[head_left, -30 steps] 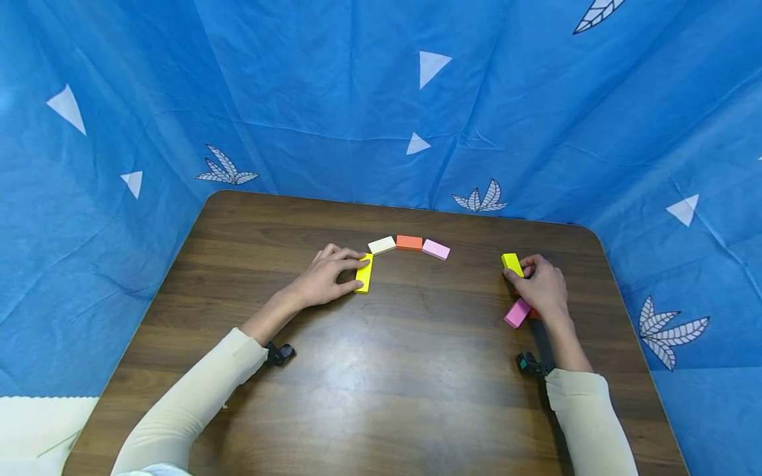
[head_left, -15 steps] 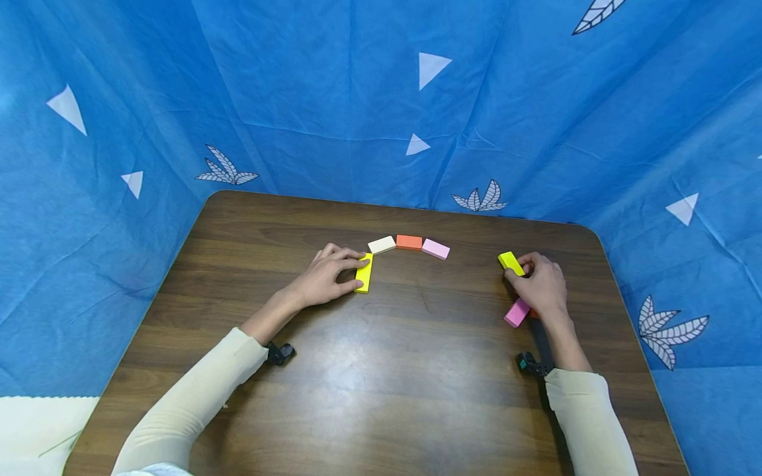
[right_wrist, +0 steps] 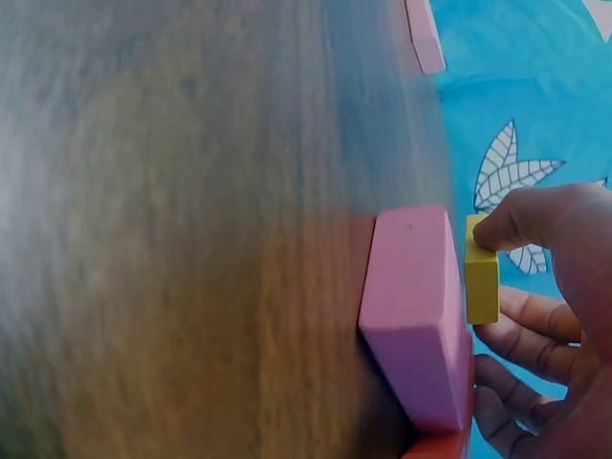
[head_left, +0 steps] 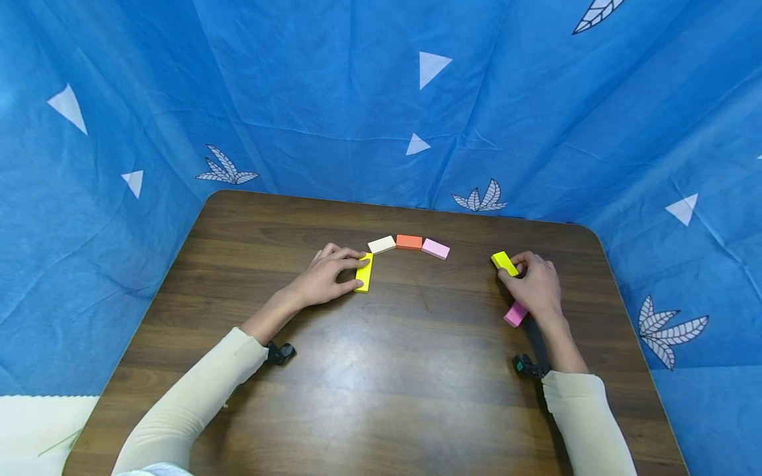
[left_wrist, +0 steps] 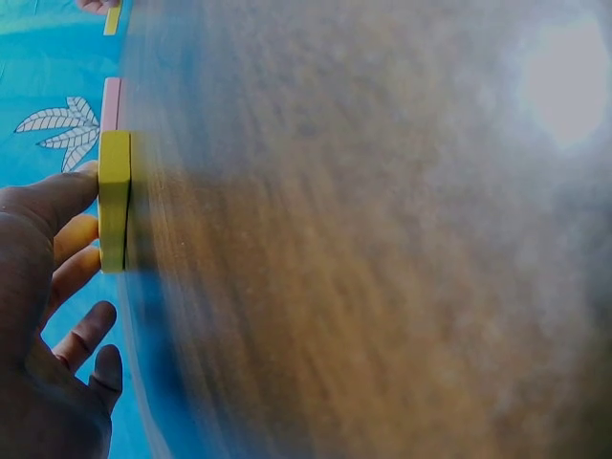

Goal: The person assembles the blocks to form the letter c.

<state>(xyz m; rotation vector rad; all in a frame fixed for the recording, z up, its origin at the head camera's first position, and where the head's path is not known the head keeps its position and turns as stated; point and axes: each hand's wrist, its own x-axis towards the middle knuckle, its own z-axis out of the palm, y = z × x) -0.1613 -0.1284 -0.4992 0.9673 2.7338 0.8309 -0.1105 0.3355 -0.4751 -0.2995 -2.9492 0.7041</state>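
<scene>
Blue cloth [head_left: 297,99] hung on three sides, printed with white triangles [head_left: 432,68] and outlined leaf sprigs [head_left: 671,330]; brown wood-grain table [head_left: 381,370] in front. Compared with half a second ago: right hand [head_left: 537,285] and right yellow block [head_left: 503,262] have shifted a little leftward; an orange-red sliver by that wrist is now covered in the head view. Left side unchanged. Right hand pinches right yellow block between thumb and fingers, the block's free end jutting out past the thumb, toward the cloth; whether it touches the table, cannot tell. Left hand [head_left: 326,276]: thumb and forefinger spread apart, tips resting on left yellow block [head_left: 365,273], which lies flat just right of the palm. From that block's far end a shallow arc runs rightward, end by end: cream block [head_left: 381,245], orange-red block [head_left: 409,243], pale pink block [head_left: 436,249]. Deeper pink block [head_left: 515,315] near right wrist, partly under the hand in the head view; right wrist view gives a second orange-red block [right_wrist: 440,447] against it, mostly hidden.
</scene>
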